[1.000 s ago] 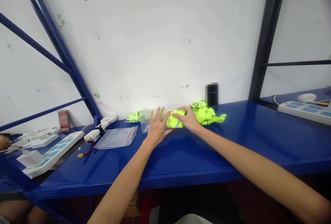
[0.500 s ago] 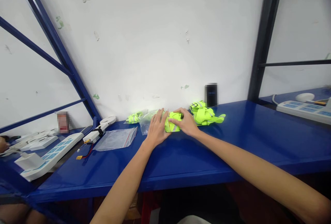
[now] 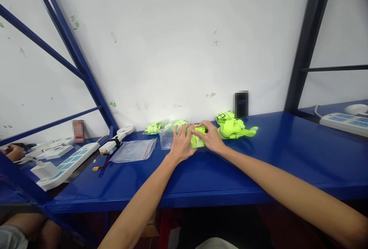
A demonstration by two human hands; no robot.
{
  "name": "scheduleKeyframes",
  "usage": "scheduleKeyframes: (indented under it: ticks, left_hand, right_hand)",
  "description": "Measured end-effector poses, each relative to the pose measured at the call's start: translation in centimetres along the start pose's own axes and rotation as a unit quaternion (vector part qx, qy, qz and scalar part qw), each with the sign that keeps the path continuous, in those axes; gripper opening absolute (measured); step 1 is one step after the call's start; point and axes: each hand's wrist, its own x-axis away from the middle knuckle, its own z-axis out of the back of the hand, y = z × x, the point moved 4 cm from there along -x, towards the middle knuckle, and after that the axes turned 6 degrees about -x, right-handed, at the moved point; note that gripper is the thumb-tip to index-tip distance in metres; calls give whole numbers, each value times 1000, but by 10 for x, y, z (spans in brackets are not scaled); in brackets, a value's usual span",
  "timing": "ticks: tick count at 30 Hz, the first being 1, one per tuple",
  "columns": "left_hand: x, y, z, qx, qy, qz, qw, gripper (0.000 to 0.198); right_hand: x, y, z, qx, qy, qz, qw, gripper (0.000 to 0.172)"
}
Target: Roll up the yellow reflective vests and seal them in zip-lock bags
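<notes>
A folded neon-yellow reflective strap (image 3: 197, 141) with grey bands lies on the blue table between my hands. My left hand (image 3: 182, 142) is closed over its left side, fingers bent across the top. My right hand (image 3: 212, 137) grips the right end between thumb and fingers. Left of my left hand, a clear plastic bag (image 3: 165, 140) sits against the fingers, with more yellow strap behind it. How far the bag reaches under the hand is hidden. A loose heap of yellow reflective strap (image 3: 235, 128) with a black buckle rests just beyond my right hand.
A flat zip bag (image 3: 133, 150) lies left on the blue table (image 3: 253, 176). Beside it are a white fan (image 3: 125, 130) and a battery pack with wires (image 3: 107, 147). A bagged yellow bundle (image 3: 153, 127) and a dark blurred device (image 3: 241, 104) stand by the wall. Another person's hand (image 3: 15, 152) shows far left.
The view has shifted, so everything sits slightly further right. My hands stay on the strap, and the right fingers have moved closer to the left hand. More of the other person's hand shows.
</notes>
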Motion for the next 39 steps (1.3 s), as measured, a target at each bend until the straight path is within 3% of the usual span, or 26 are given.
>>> scheduleKeyframes:
  ticks: [4, 8, 11, 15, 18, 21, 24, 32, 39]
  left_hand:
    - [0, 1, -1, 23, -7, 11, 1000, 85]
    - [1, -5, 1, 35, -4, 42, 999, 80]
    - [1, -12, 2, 32, -1, 61, 998, 80]
    - [1, -17, 6, 23, 0, 56, 998, 80]
    - [0, -20, 12, 12, 20, 48, 999, 79]
    - [1, -20, 14, 7, 24, 42, 999, 79]
    - [2, -21, 11, 23, 4, 37, 999, 84]
    - [1, -29, 12, 98, -59, -2, 993, 104]
    - [3, -39, 11, 76, -41, 10, 996, 101]
  right_hand:
    - [4, -6, -5, -15, 14, -1, 1000, 24]
    - [9, -15, -9, -64, -51, 0, 997, 20]
    - [7, -17, -10, -88, -115, -7, 989, 42]
    - [0, -5, -8, -156, -116, -99, 976, 57]
    - [-4, 0, -8, -246, -126, -166, 947, 54]
    - [-7, -6, -3, -204, -173, -137, 954, 38]
    - [-9, -11, 3, -118, -176, -94, 973, 33]
    - [-3, 0, -6, -125, -153, -88, 976, 36]
    - [1, -6, -7, -112, -162, -84, 977, 46]
